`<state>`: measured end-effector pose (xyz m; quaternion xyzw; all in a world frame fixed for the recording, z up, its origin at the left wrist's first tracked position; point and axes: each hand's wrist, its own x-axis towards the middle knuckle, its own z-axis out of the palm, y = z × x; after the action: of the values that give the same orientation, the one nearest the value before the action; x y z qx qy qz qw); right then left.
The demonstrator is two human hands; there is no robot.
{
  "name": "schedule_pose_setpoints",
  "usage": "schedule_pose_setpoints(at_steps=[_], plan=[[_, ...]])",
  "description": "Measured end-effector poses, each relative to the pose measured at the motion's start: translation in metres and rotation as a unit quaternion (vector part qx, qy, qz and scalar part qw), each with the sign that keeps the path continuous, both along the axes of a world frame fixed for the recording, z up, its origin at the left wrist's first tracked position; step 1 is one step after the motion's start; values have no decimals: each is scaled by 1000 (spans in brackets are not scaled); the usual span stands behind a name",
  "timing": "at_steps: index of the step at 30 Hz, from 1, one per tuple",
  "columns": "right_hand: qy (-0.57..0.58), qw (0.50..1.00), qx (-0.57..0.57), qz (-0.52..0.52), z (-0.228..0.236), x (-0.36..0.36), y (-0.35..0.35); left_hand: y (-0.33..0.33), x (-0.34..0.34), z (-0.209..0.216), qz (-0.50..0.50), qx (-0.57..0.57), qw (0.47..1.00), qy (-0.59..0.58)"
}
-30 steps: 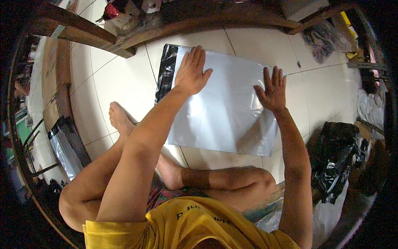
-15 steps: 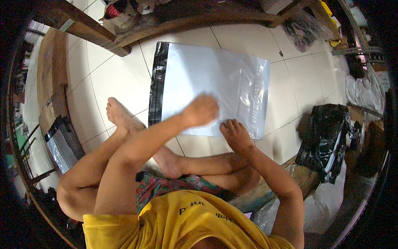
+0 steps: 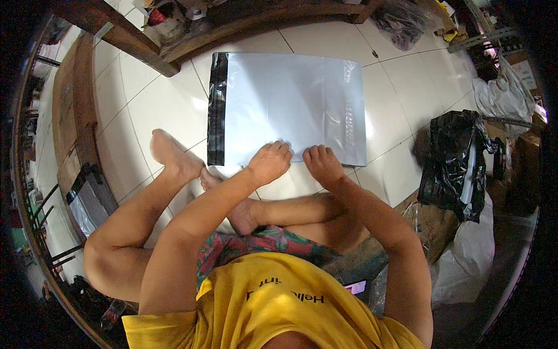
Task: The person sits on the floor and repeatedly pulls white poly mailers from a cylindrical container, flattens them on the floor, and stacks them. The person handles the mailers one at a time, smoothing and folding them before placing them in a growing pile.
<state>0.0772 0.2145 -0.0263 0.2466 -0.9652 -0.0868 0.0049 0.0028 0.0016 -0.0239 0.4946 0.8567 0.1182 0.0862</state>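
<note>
A large silvery-white plastic mailing bag [image 3: 285, 99] with a black strip along its left end lies flat on the tiled floor in front of me. My left hand [image 3: 271, 161] is at the middle of its near edge, fingers curled over the plastic. Just to the right, my right hand [image 3: 323, 166] has its fingers bent over the same edge. Both hands look closed on that edge; the thumbs are mostly hidden. Creases run down the bag's clear-looking right part.
A crumpled black plastic bag [image 3: 453, 163] lies to the right, with a white plastic bag [image 3: 504, 96] beyond it. A wooden beam [image 3: 256, 34] crosses the far side. Cardboard [image 3: 74, 110] stands at left. My bent legs frame the near floor.
My left hand has come back from over the bag's middle to its near edge, beside my right hand. The bag looks straighter and flatter, and the view has shifted slightly.
</note>
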Motion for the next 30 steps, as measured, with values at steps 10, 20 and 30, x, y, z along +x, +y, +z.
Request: schedule_pose_setpoints(at_steps=[10,20,30], plan=[[-61,995,-60,-46,20,-7,18,-29,-24,12,48,-19,999,-8],[-139,977,-96,-131,20,6,112,-53,-33,21,80,23,996,-37],[-107,955,-222,-168,25,14,124,-139,-50,24,77,-50,994,65]])
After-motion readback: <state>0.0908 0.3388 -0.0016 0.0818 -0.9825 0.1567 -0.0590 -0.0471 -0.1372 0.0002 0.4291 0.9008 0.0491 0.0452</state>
